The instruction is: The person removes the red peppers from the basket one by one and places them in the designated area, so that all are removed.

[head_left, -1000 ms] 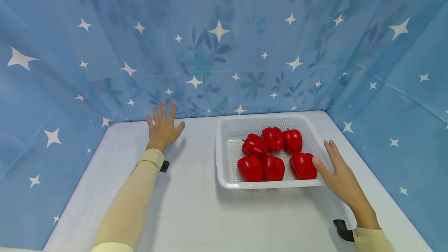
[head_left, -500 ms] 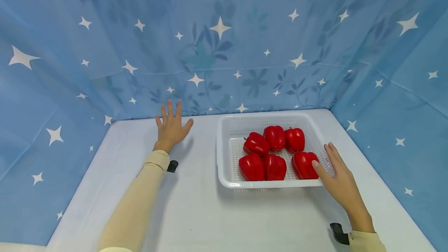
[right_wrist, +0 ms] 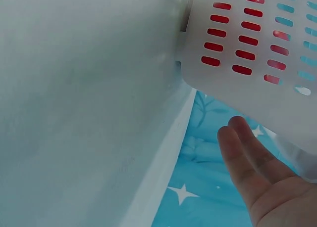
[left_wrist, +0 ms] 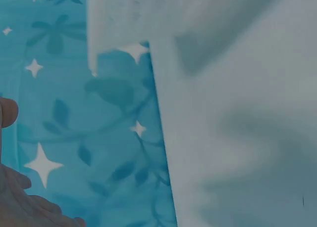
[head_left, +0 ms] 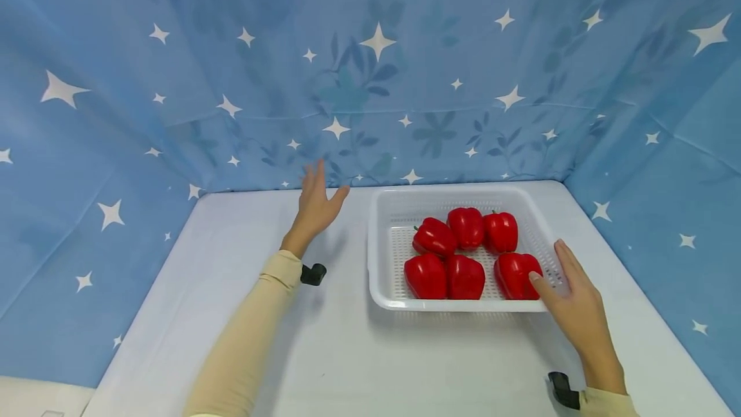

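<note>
A white perforated plastic basket (head_left: 463,305) stands at the right of the table, holding several red bell peppers (head_left: 426,277). My right hand (head_left: 579,307) is at its right side, thumb over the rim near the front-right bell pepper (head_left: 512,275). In the right wrist view, two straight fingers (right_wrist: 242,160) show just outside the basket wall (right_wrist: 237,91); I cannot tell whether they touch it. My left hand (head_left: 318,208) hovers left of the basket, holding nothing, fingers extended and thumb spread. Its fingers (left_wrist: 47,203) also appear at the left wrist view's edge, away from the basket (left_wrist: 119,19).
A white table (head_left: 347,359) carries the basket. Blue curtains (head_left: 347,50) with white stars and leaf prints hang behind the table and along both sides. A dark wrist camera (head_left: 313,274) sits at the left cuff, another wrist camera (head_left: 563,390) at the right cuff.
My left hand has moved right toward the basket and turned, its palm now facing more to the side. The right hand stays beside the basket's right wall. The head view has shifted slightly left.
</note>
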`<action>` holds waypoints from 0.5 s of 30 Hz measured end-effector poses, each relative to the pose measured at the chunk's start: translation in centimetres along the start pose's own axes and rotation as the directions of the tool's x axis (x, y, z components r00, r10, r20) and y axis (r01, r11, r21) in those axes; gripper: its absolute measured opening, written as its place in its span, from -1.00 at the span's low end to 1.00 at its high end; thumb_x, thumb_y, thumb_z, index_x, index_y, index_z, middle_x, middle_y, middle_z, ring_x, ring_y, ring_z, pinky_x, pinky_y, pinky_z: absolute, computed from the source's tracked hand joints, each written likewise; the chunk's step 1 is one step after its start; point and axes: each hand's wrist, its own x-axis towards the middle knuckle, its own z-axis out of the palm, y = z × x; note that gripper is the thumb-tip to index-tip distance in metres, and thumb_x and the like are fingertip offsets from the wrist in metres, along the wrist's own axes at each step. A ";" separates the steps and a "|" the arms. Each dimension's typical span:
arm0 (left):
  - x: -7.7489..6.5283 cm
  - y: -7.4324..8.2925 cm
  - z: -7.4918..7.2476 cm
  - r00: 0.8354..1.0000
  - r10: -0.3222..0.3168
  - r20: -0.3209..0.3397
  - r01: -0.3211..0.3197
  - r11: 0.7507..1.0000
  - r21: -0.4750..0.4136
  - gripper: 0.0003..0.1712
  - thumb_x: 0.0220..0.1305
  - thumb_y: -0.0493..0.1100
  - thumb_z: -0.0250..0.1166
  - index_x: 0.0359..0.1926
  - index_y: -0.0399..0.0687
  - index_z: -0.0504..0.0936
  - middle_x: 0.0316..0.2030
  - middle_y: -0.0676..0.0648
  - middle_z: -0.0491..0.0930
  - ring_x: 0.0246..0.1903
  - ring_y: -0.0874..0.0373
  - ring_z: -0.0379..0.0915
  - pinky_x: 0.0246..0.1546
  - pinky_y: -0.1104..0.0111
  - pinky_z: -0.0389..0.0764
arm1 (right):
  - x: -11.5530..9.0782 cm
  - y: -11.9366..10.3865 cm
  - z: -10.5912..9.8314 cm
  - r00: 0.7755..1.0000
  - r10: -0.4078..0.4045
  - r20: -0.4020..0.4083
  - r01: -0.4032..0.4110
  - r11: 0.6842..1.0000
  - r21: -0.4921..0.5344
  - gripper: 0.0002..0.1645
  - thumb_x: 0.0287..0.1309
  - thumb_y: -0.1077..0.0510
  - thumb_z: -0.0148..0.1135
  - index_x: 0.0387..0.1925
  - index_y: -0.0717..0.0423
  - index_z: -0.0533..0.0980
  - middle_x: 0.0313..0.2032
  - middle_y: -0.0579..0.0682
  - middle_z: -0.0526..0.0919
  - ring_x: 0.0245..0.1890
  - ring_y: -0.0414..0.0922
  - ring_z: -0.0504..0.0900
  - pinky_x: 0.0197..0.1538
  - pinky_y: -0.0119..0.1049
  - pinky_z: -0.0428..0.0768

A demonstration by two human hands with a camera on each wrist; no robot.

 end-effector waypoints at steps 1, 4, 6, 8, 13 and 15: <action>-0.1 0.6 0.1 1.000 -0.002 0.008 0.002 0.999 -0.052 0.03 0.62 0.15 0.13 0.75 0.00 -0.29 0.70 -0.25 -0.46 0.66 -0.27 -0.55 0.57 -0.29 -0.22 | 0.0 0.0 0.0 1.000 0.008 -0.003 -0.008 1.000 0.001 0.09 0.46 -0.08 0.29 0.75 -0.01 -0.10 0.68 0.26 -0.06 0.57 0.50 0.03 -0.01 0.51 0.46; -0.6 2.1 0.4 0.999 -0.016 0.034 0.022 0.985 -0.173 0.01 0.62 0.17 0.10 0.76 0.04 -0.30 0.71 -0.20 -0.43 0.67 -0.18 -0.48 0.59 -0.19 -0.16 | -0.1 -0.1 0.1 1.000 0.022 -0.017 -0.022 1.000 0.005 0.08 0.46 -0.08 0.28 0.75 -0.03 -0.10 0.68 0.24 -0.05 0.57 0.49 0.03 0.00 0.51 0.46; -1.0 3.0 0.7 0.999 -0.028 0.046 0.038 0.975 -0.219 0.01 0.62 0.18 0.09 0.75 0.03 -0.30 0.71 -0.18 -0.40 0.68 -0.13 -0.42 0.61 -0.12 -0.13 | -0.1 -0.1 0.1 0.999 0.029 -0.024 -0.029 1.000 0.012 0.07 0.46 -0.07 0.28 0.75 -0.05 -0.09 0.69 0.22 -0.05 0.58 0.47 0.02 0.00 0.50 0.45; -1.5 3.8 0.9 0.997 -0.042 0.058 0.056 0.966 -0.252 0.01 0.62 0.20 0.08 0.76 0.05 -0.30 0.72 -0.15 -0.37 0.68 -0.09 -0.38 0.62 -0.08 -0.11 | -0.1 -0.2 0.2 0.999 0.041 -0.024 -0.041 0.999 0.022 0.07 0.47 -0.08 0.27 0.75 -0.08 -0.09 0.69 0.19 -0.06 0.59 0.45 0.01 0.01 0.50 0.45; -3.0 5.6 1.8 0.994 -0.054 0.094 0.081 0.947 -0.312 0.02 0.60 0.25 0.09 0.76 0.12 -0.27 0.72 -0.05 -0.25 0.68 -0.04 -0.28 0.61 -0.09 -0.05 | -0.2 -0.2 0.4 0.997 0.073 -0.015 -0.072 0.997 0.036 0.05 0.49 -0.07 0.25 0.75 -0.13 -0.10 0.70 0.15 -0.08 0.61 0.42 -0.03 0.05 0.50 0.45; -3.5 6.1 2.3 0.993 -0.051 0.110 0.086 0.938 -0.335 0.02 0.59 0.26 0.11 0.76 0.15 -0.25 0.72 -0.02 -0.20 0.67 -0.03 -0.24 0.60 -0.11 -0.02 | -0.3 -0.2 0.4 0.997 0.075 -0.016 -0.075 0.997 0.033 0.04 0.49 -0.07 0.25 0.75 -0.13 -0.10 0.70 0.14 -0.08 0.62 0.40 -0.04 0.07 0.51 0.44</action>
